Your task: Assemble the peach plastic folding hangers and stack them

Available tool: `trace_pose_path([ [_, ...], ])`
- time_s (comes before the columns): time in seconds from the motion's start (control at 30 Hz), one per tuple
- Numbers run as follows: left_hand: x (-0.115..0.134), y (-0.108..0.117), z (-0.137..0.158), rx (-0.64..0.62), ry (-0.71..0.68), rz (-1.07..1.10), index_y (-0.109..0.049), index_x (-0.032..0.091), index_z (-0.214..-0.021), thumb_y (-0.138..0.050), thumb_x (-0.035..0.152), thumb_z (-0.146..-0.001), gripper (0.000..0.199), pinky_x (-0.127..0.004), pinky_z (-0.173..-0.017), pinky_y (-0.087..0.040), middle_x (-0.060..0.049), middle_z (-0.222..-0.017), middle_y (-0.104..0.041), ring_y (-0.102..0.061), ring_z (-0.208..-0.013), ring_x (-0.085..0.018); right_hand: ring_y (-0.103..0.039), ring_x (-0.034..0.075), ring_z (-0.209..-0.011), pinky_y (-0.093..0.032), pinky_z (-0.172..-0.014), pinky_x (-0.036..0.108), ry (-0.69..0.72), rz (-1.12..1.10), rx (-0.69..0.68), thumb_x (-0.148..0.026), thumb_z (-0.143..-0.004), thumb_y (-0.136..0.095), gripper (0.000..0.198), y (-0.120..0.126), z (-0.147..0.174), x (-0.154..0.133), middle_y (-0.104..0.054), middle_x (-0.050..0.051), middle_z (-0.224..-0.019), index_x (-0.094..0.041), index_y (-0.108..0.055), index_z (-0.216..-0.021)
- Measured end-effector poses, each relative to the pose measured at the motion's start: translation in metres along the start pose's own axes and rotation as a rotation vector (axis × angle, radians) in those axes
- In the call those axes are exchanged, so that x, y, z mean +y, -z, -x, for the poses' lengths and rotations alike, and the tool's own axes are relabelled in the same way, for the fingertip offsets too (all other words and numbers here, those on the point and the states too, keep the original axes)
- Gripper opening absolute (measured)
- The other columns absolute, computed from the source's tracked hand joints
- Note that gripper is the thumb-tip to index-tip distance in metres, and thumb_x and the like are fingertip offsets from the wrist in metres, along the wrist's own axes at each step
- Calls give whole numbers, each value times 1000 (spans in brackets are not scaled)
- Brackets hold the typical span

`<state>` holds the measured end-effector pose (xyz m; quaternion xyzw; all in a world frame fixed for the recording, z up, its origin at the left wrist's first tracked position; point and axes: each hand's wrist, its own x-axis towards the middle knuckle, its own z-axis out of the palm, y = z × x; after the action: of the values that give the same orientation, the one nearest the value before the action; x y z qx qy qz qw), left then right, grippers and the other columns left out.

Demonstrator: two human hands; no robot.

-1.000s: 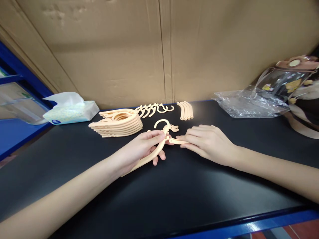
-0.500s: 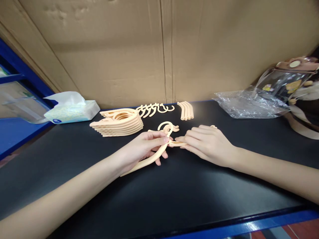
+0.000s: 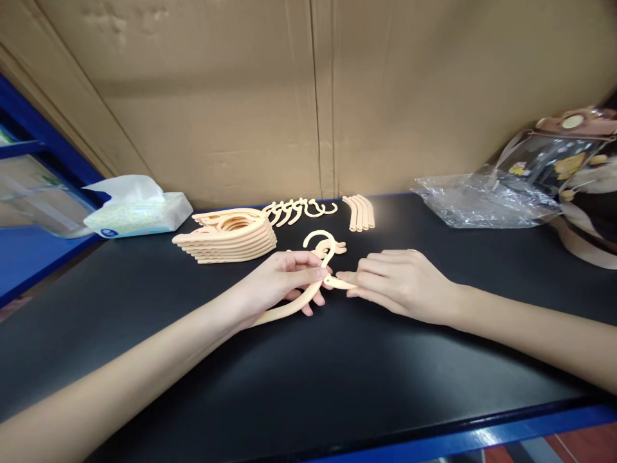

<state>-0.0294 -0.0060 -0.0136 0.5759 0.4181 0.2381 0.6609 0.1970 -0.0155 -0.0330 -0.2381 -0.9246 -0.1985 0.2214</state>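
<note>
A cream plastic clothes hanger (image 3: 289,308) is held between my two hands above the black table. My left hand (image 3: 289,276) pinches it just below the hook (image 3: 328,241), thumb on top, with one arm running down under the palm. My right hand (image 3: 398,280) is closed on the other, shorter-looking arm (image 3: 337,283), most of which its fingers hide. The two arms meet at a round joint beside my left thumb. Behind the fingers lies a small cream piece (image 3: 339,248), partly covered by the hook and hand.
At the left back sits a stack of folded cream hangers (image 3: 231,241). Several loose hooks (image 3: 289,211) and curved arm pieces (image 3: 361,213) line the back edge. A tissue box (image 3: 144,215) stands far left; a clear plastic bag (image 3: 482,202) and a bottle (image 3: 554,154) are at right.
My right hand has tilted and lowered slightly, turning the shorter arm so that it slopes down to the right. The hanger has rotated a little in my left hand.
</note>
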Motion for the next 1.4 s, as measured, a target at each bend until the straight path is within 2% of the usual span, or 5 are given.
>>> trace_pose_path([
  [0.37,0,4,-1,-5,-6,-56,-68,15,-89,-67,30,-80,17,-22,-57,-56,-3,-76,-66,-66,-69,-14,-58,11,-64,-41,-61,25,-9,-92,-50,-33,-97,-39,32,-2,4,0,-65,0,-74,-18,-64,-111],
  [0.67,-1,2,0,66,-31,-139,-74,16,-90,-68,32,-80,20,-21,-57,-55,-5,-69,-70,-67,-64,-15,-58,11,-64,-40,-59,24,-74,-156,-104,-36,-97,-39,33,-2,4,0,-64,0,-72,-19,-65,-110],
  [0.9,1,1,1,62,-45,-203,-75,15,-74,-64,32,-83,22,-21,-57,-54,-6,-67,-71,-64,-60,-14,-59,11,-65,-39,-59,23,-102,-196,-131,-37,-97,-39,33,-2,4,-1,-65,1,-74,-20,-64,-112],
  [1.27,1,2,2,57,-36,-222,-75,16,-86,-63,33,-83,21,-19,-57,-53,-6,-68,-72,-65,-63,-14,-58,10,-63,-35,-56,22,-139,-288,-150,-35,-97,-41,31,0,4,1,-64,0,-73,-21,-64,-112],
  [1.4,0,3,2,45,-42,-239,-75,15,-83,-62,33,-84,22,-19,-57,-53,-6,-67,-72,-63,-60,-12,-59,11,-65,-35,-56,22,-143,-322,-147,-34,-96,-42,30,0,3,3,-66,0,-76,-21,-63,-112],
])
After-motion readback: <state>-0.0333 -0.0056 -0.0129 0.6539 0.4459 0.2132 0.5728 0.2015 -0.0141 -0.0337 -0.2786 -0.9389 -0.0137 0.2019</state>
